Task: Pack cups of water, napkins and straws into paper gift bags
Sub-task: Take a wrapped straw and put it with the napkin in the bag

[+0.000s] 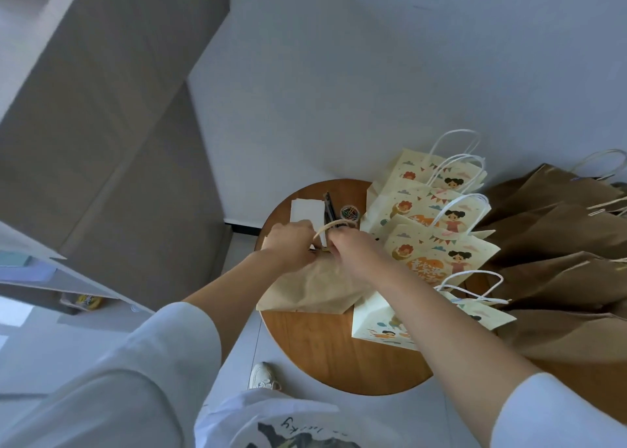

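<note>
Both your hands are at the top of the kraft bag (312,291), which sits on the left part of the round table (325,356), just in front of you. Your left hand (291,244) has its fingers curled over the bag's top edge on the left. Your right hand (353,254) is curled on the same edge from the right, close beside the left. Both grips are narrow, closed on the bag's top. Whether a finger also hooks the handle (334,225) I cannot tell; the handle loop sticks up between your hands. The bag's mouth is hidden by your hands, so its contents cannot be seen.

Napkins (307,210): a white stack flat on the table's far side, just behind your left hand. A black tool (329,206) lies beside them, with a small round clip tub (349,213) to its right.

Printed bags (437,217) stand in a row right of your hands, white handles up. A front printed bag (383,318) stands nearer you, partly behind your right forearm. Brown bags (559,244) are bunched at the far right. Your shoe (263,376) shows on the floor below the table edge.
</note>
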`<state>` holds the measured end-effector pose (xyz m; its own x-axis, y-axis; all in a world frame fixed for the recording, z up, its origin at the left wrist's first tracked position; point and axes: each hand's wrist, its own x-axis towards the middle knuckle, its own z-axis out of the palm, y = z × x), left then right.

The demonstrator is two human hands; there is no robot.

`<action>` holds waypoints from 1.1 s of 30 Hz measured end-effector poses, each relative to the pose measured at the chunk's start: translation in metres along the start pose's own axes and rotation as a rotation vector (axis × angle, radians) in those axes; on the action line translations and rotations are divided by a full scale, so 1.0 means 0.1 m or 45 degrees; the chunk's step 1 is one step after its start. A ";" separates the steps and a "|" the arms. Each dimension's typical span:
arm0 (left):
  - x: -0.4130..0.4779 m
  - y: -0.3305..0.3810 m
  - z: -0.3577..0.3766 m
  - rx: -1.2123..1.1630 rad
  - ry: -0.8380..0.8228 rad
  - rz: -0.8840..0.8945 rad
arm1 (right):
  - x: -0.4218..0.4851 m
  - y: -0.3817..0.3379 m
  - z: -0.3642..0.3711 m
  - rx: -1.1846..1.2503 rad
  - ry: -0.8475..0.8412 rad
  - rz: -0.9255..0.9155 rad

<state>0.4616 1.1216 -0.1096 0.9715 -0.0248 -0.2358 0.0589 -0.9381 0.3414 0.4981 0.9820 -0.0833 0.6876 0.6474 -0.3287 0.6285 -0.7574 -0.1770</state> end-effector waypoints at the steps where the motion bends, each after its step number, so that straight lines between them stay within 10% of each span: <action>1: 0.03 0.00 -0.01 0.032 -0.006 0.012 | 0.03 0.01 -0.01 -0.010 -0.003 -0.001; 33: 0.16 -0.17 0.10 -0.253 -0.107 -0.044 | 0.31 0.06 -0.01 0.074 -0.090 0.000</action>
<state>0.4735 1.1339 -0.1283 0.9461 -0.0307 -0.3224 0.1437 -0.8524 0.5027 0.5237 0.9973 -0.0937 0.6592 0.6410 -0.3932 0.6048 -0.7626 -0.2295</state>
